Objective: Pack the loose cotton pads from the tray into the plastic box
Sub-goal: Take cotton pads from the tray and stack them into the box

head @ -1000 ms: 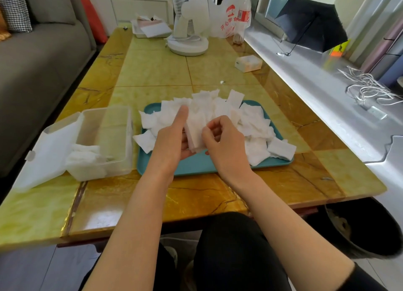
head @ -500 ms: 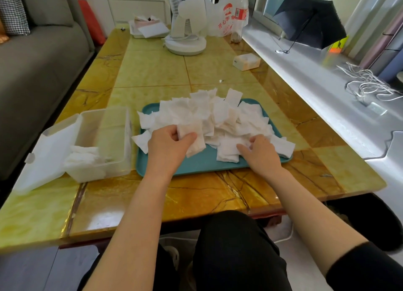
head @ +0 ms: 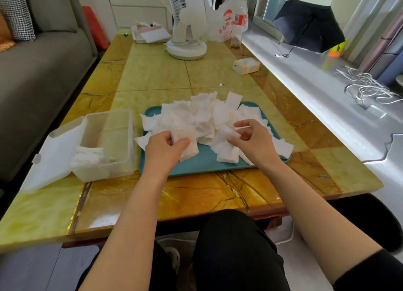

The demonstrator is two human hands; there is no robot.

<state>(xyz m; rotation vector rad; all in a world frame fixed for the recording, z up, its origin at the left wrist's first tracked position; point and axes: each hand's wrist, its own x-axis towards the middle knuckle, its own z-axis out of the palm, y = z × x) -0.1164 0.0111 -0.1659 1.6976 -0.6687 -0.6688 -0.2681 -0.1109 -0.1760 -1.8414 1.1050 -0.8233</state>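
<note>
Both hands were over the near half of the tray (head: pixel 196 167), a teal one sitting mid-table (head: pixel 152 77) w/ a loose heap of pads (head: pixel 202 114) piled across it.

Left hand (head: pixel 162 151) was at about 7 o'clock on the tray, curled closed round a small stack of pads (head: pixel 187 144). Thumb lay over the top of the stack, other fingers tucked under it; the stack's lower edge stuck out past the thumb toward 4 o'clock. So the grip was tight on those pads, no gap showing.

Right hand (head: pixel 254 141) was at about 5 o'clock on the tray, fingers bent and partly spread, tips pointing toward 9 o'clock. A pad (head: pixel 230 133) lay right at the fingertips, touching thumb and forefinger; whether it was actually pinched or only touched, can't tell. More pads lay flat under and beside the palm, incl. one (head: pixel 227 155) just below the thumb.

Box (head: pixel 106 142) stood at 9 o'clock from the tray, just beside its left edge, lid (head: pixel 54 153) flipped open toward 8 o'clock. A few pads (head: pixel 89 157) were already inside at the near end; the far part looked bare.

Far end of the table, 12 o'clock: a white fan (head: pixel 187 29).
</note>
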